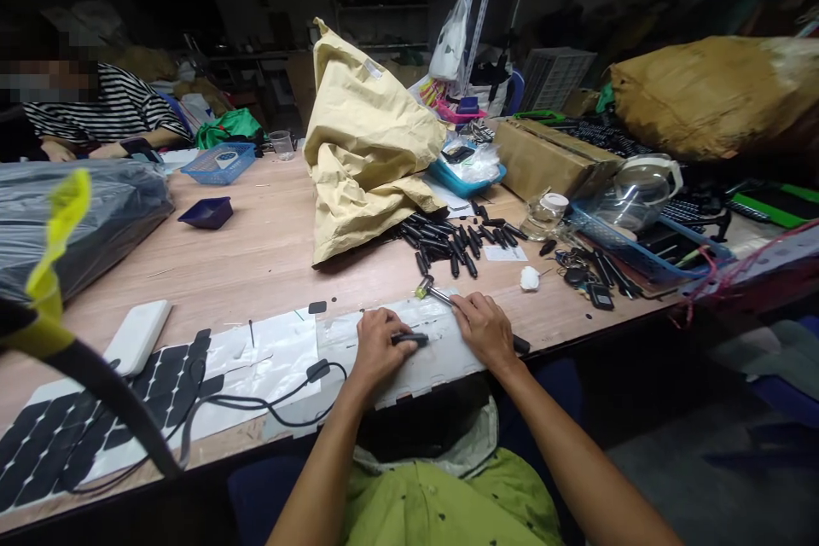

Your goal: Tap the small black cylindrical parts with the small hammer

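My left hand (pixel 377 347) is closed round a small black stick-shaped part (pixel 413 339) and holds it down on a white sheet (pixel 441 354) at the table's near edge. My right hand (pixel 486 328) is curled round a small hammer; its metal shaft and yellow-tipped head (pixel 427 290) stick out to the upper left, its black grip end (pixel 521 345) to the right. The two hands are a few centimetres apart.
A pile of black stick parts (pixel 448 241) lies beyond my hands beside a crumpled tan paper sack (pixel 364 145). A black cable (pixel 275 397), a white power bank (pixel 137 334) and a solar panel (pixel 77 426) lie left. A person in a striped shirt (pixel 108 107) sits far left. Blue trays (pixel 627 243) stand right.
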Demonstrator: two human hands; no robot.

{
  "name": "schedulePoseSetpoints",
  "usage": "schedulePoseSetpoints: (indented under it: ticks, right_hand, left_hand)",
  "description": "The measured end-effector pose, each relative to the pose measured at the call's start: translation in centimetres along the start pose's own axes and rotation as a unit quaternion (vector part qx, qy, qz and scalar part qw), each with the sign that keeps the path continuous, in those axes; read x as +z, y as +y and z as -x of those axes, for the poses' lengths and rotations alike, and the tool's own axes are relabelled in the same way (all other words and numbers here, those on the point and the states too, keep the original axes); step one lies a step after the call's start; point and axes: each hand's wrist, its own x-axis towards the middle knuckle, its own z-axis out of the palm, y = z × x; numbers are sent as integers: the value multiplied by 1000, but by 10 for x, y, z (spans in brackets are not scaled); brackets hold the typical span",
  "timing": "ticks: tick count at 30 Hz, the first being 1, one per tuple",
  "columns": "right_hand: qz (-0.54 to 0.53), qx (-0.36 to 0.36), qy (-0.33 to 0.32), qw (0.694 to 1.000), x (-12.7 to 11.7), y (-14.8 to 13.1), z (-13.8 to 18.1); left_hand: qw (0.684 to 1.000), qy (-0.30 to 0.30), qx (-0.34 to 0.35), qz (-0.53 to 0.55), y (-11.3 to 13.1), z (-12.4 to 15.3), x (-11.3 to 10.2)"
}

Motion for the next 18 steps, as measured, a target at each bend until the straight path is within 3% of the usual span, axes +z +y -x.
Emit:
schedulePoseSetpoints:
  ticks: [4, 7, 9, 11, 14, 16, 18]
  right_hand:
    - [-7, 3, 7, 1000, 0, 0, 0]
    - [-19, 6, 10, 1000, 1, 0, 2]
    - [-23, 7, 11, 1000, 3, 1, 3]
    - [-26, 8, 11, 1000, 4, 0, 3]
    - [-38, 10, 12, 999, 4, 0, 3]
    - [-46, 7, 14, 999, 3, -1, 3]
    - [-51, 0, 18, 999, 2, -2, 3]
  left_hand:
    - [989, -99, 110, 13, 5, 43, 7]
    - [987, -111, 119, -10, 12, 65, 10]
    - [986, -115, 117, -3, 14, 64, 7]
    - [989, -97, 110, 27, 14, 47, 0]
    - [996, -6, 65, 54, 14, -4, -10]
    - [998, 43, 34, 25, 15, -46, -13]
    - [998, 48, 16, -30, 18, -84, -11]
